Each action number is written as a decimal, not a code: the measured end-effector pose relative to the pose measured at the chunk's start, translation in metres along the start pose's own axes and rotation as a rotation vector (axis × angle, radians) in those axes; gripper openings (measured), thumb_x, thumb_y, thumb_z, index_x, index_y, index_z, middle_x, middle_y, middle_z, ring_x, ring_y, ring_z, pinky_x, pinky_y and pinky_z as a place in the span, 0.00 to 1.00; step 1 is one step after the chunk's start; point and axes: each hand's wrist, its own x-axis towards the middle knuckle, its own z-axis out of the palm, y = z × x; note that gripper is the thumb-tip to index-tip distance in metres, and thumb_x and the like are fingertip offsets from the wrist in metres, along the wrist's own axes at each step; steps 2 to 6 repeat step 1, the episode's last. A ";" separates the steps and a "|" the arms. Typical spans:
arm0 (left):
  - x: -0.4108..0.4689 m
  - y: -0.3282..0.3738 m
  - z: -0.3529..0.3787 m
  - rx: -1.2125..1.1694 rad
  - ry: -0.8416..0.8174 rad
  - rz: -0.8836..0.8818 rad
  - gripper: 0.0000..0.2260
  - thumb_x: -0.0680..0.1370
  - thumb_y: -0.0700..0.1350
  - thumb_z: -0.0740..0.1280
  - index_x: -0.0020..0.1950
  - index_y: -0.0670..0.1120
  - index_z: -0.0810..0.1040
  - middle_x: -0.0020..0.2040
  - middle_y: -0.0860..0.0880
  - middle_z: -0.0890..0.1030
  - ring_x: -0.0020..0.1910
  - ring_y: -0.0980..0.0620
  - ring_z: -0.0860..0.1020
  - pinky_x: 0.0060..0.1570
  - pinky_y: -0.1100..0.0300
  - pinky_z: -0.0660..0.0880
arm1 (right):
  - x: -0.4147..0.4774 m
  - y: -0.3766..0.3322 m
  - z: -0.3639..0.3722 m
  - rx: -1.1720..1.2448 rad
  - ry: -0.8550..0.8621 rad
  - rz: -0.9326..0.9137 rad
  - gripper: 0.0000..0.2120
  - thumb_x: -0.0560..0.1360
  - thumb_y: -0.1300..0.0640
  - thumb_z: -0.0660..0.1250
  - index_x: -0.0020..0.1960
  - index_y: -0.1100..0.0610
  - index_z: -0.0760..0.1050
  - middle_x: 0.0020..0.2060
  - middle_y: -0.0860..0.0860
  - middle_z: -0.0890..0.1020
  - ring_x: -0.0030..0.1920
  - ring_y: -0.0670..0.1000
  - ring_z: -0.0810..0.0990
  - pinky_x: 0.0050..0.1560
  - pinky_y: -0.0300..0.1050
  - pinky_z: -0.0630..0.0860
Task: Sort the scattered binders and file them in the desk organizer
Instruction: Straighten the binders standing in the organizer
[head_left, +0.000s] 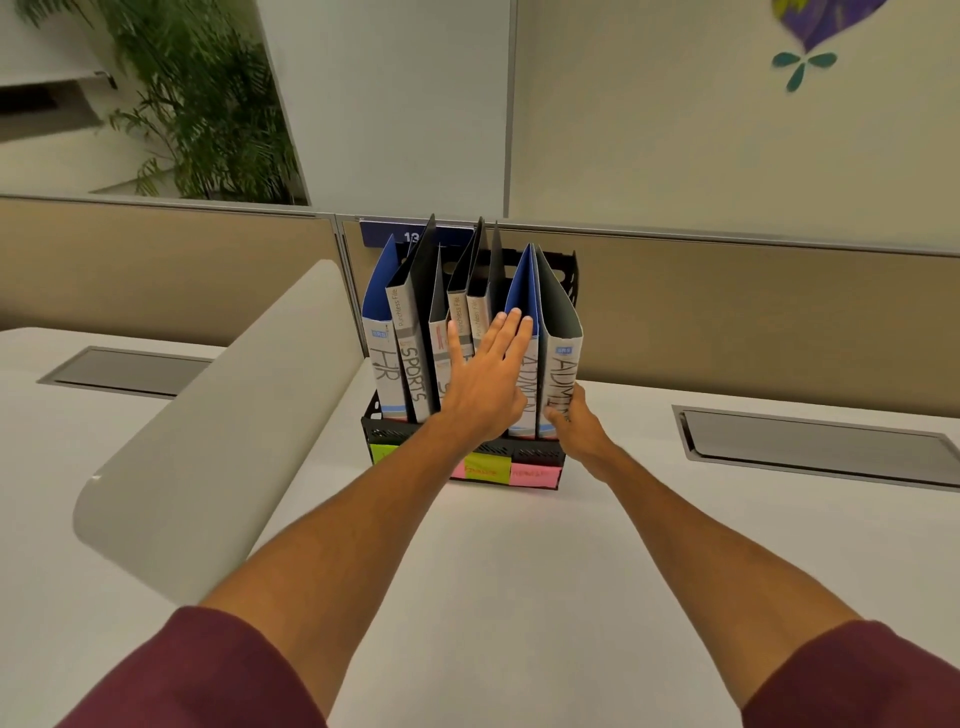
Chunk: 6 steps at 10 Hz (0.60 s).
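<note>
Organizer: the black mesh desk organizer (394, 434) is sitting on the white counter (493, 571), right up against the tan partition (753, 322).
Binders: they're all standing upright in the organizer, spines facing out.
Far left: the grey-and-blue binder marked HR (385, 371) is sitting in the leftmost slot, with the grey binder marked SPORTS (414, 366) leaning just beside it.
Middle: a couple of slim grey "Punchless File" binders (459, 310) are standing behind the fingers. Their labels are getting covered, so I can't read them.
Right side: two binders marked ADMIN are standing next to each other, the blue-covered ADMIN binder (525, 402) and the outer grey ADMIN binder (562, 364).
Left grip: the left grip (485, 384) is lying flat with straight fingers, pressing on the spines of the middle binders and not curling round anything.
Right grip: the right grip (576, 426) is holding the bottom of the outer grey ADMIN binder, with the thumb on the spine and the fingers wrapping round its right edge.
Labels: green (383, 453), yellow (480, 470) and pink (535, 475) sticky notes are hanging on the organizer's front. The writing is too blurry to read.
Around: a curved white divider panel (234, 415) is standing to the left, and a grey cable hatch (815, 447) is sitting in the counter to the right.
</note>
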 end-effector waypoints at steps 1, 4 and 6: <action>-0.002 0.006 -0.007 -0.023 -0.016 -0.042 0.37 0.77 0.47 0.63 0.78 0.49 0.42 0.79 0.50 0.41 0.78 0.51 0.41 0.68 0.34 0.34 | -0.010 -0.007 -0.001 -0.035 -0.001 0.040 0.25 0.81 0.61 0.56 0.76 0.56 0.53 0.73 0.55 0.65 0.73 0.57 0.64 0.70 0.54 0.64; -0.002 0.006 -0.007 -0.023 -0.016 -0.042 0.37 0.77 0.47 0.63 0.78 0.49 0.42 0.79 0.50 0.41 0.78 0.51 0.41 0.68 0.34 0.34 | -0.010 -0.007 -0.001 -0.035 -0.001 0.040 0.25 0.81 0.61 0.56 0.76 0.56 0.53 0.73 0.55 0.65 0.73 0.57 0.64 0.70 0.54 0.64; -0.002 0.006 -0.007 -0.023 -0.016 -0.042 0.37 0.77 0.47 0.63 0.78 0.49 0.42 0.79 0.50 0.41 0.78 0.51 0.41 0.68 0.34 0.34 | -0.010 -0.007 -0.001 -0.035 -0.001 0.040 0.25 0.81 0.61 0.56 0.76 0.56 0.53 0.73 0.55 0.65 0.73 0.57 0.64 0.70 0.54 0.64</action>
